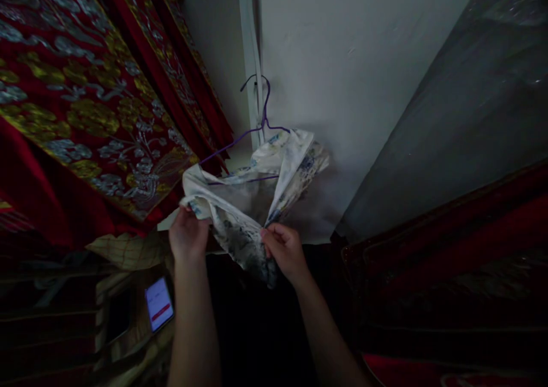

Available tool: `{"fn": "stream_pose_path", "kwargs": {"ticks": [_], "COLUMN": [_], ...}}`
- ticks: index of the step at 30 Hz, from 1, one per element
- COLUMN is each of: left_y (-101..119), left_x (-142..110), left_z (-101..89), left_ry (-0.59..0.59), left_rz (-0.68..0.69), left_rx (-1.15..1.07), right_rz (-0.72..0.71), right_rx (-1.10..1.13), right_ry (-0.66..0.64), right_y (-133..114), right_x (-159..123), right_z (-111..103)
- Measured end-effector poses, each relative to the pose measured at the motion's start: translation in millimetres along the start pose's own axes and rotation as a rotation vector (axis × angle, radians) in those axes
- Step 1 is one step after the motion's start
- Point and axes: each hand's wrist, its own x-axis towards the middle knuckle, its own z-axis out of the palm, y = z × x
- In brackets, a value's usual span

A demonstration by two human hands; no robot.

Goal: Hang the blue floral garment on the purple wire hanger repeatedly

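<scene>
A white garment with blue and dark floral print [240,244] hangs on a thin purple hanger [266,104]. The hanger's hook is at a pale vertical strip, and its left arm is partly bare. My left hand [189,233] is at the garment's left side, with its fingers closed on the fabric edge. At the lower middle, where the two front edges meet, my right hand [285,247] pinches the cloth. Folds hide much of the garment's lower part.
Red cloth with gold and silver embroidery [94,113] hangs at the left. A lit phone [159,304] lies on a surface at lower left, near a dark flat object [119,314]. Behind the hanger is a pale wall [342,61]; clear plastic sheeting [479,101] hangs at right.
</scene>
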Motion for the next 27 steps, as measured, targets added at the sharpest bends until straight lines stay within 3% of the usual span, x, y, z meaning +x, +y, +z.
{"fn": "stream_pose_path", "kwargs": {"ticks": [4,8,11,13,16,18,20,22,24,25,27], "left_y": [-58,-72,-66,-61,-51,-41,-27,-10,4,10,13], "left_x": [-47,-63,-69,-81,-109,-129,-141,-140,-127,-117,-97], "left_z": [-10.3,-4.2,4.4,15.9,41.1,59.6,76.4,89.4,96.9,98.1,95.0], "left_ry": [-0.065,-0.240,-0.296,-0.292,-0.378,-0.529,-0.723,-0.891,-0.954,-0.967,-1.023], "left_rz": [-0.137,-0.237,-0.196,-0.180,-0.199,-0.171,-0.060,0.113,0.269,0.303,0.241], "left_rx": [0.180,0.420,0.509,0.441,0.267,0.267,0.408,0.610,0.742,0.758,0.725], "right_rz": [0.048,0.154,0.244,0.255,0.130,0.059,0.082,0.142,0.146,0.136,0.116], "right_rx": [0.058,-0.007,-0.144,-0.224,-0.233,-0.109,0.084,0.254,0.302,0.268,0.105], "right_ry": [0.035,-0.015,-0.183,-0.222,0.002,0.157,0.177,0.120,0.017,-0.072,-0.314], "right_y": [0,-1,-1,3,9,10,6,-5,-21,-31,-52], "right_x": [-19,-39,-44,-41,-32,-28,-27,-28,-28,-27,-22], "right_z": [-6,-37,-58,-64,-62,-54,-44,-36,-30,-29,-31]}}
